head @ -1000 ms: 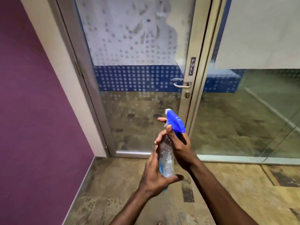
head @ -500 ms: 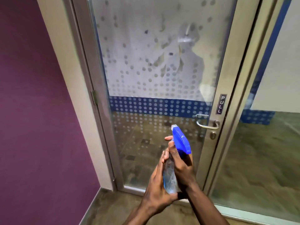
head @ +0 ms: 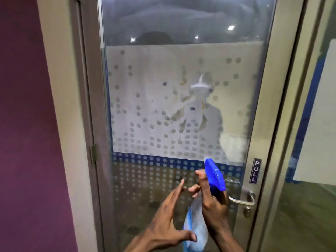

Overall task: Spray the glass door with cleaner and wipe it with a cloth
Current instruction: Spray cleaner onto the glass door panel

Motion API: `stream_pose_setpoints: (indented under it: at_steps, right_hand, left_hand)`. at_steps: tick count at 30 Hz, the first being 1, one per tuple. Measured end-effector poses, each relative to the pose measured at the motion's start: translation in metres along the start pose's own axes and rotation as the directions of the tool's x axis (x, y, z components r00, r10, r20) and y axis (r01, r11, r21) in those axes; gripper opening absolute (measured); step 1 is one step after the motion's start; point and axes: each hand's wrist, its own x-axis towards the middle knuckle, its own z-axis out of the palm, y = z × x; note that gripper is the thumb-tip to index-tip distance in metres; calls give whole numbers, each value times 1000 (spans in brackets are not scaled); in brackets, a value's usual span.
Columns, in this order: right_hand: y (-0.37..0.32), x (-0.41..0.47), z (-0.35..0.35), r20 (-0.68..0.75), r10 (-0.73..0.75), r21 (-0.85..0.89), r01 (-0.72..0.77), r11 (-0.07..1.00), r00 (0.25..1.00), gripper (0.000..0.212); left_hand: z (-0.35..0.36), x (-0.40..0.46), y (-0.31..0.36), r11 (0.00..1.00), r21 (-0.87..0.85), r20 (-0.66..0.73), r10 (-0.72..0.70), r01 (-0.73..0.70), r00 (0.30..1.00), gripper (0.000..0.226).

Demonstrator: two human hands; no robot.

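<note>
The glass door (head: 163, 110) fills the view, with a frosted dotted film, a blue dotted band and smudges on the pane. My right hand (head: 212, 210) grips the neck of a clear spray bottle (head: 196, 231) whose blue trigger head (head: 214, 175) points up toward the glass. Just left of the bottle is my left hand (head: 167, 219), fingers spread, its thumb near the bottle's base and its fingers off the bottle. No cloth is in view.
A metal lever handle (head: 241, 200) and a PULL sign (head: 255, 170) sit on the door's right stile. A purple wall (head: 27, 142) stands at the left, with the door frame (head: 60, 106) beside it. A fixed glass panel (head: 312, 160) stands at the right.
The view has moved closer to the door and tilted upward. My left hand has come off the bottle and spread its fingers. The right hand still holds the bottle.
</note>
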Motion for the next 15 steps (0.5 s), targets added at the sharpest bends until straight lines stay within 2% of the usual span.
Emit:
stream_pose_setpoints:
  at_steps: [3, 6, 11, 15]
  right_hand:
    - [-6, 33, 21, -63, -64, 5, 64, 998, 996, 29]
    - [-11, 58, 44, -74, -113, 10, 114, 993, 991, 30]
    - [-16, 94, 80, -100, -148, 40, 153, 987, 984, 41]
    - [-21, 112, 109, -78, -137, 69, 143, 987, 987, 30]
  left_hand:
    - [-51, 66, -38, 981, 192, -174, 53, -18, 983, 95]
    - [-113, 139, -67, 918, 397, -339, 133, 13, 931, 83]
    - [-199, 234, -102, 785, 614, -412, 227, 85, 882, 83]
    - [-236, 269, -134, 691, 718, -389, 294, 88, 873, 84]
